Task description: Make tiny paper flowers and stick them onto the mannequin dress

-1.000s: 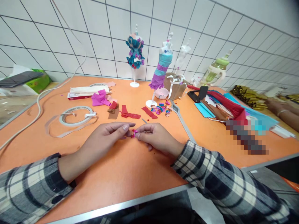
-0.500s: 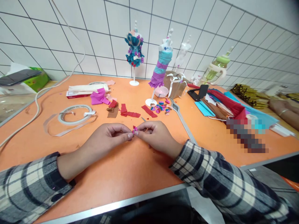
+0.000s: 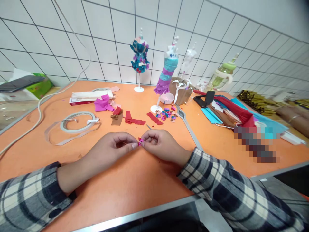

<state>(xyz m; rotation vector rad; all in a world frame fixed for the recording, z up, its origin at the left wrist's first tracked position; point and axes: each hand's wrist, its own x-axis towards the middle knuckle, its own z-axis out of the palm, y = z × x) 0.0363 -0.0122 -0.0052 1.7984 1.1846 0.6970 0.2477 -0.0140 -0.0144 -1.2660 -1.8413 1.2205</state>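
Orange table [image 3: 135, 190], with the person's left hand [image 3: 116, 145] and right hand [image 3: 163, 146] meeting over it; both grips narrow, thumb against forefinger, pinching 1 small pink-and-red piece [image 3: 140, 141] held midway between the 2 sets of fingertips.

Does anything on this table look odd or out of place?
One thing: at the left of the table, a pale strip lies in a loose loop around the near side of the white tape roll, instead of wound up. At the right, a blocky pixelated patch hides something, so I can't judge that spot.
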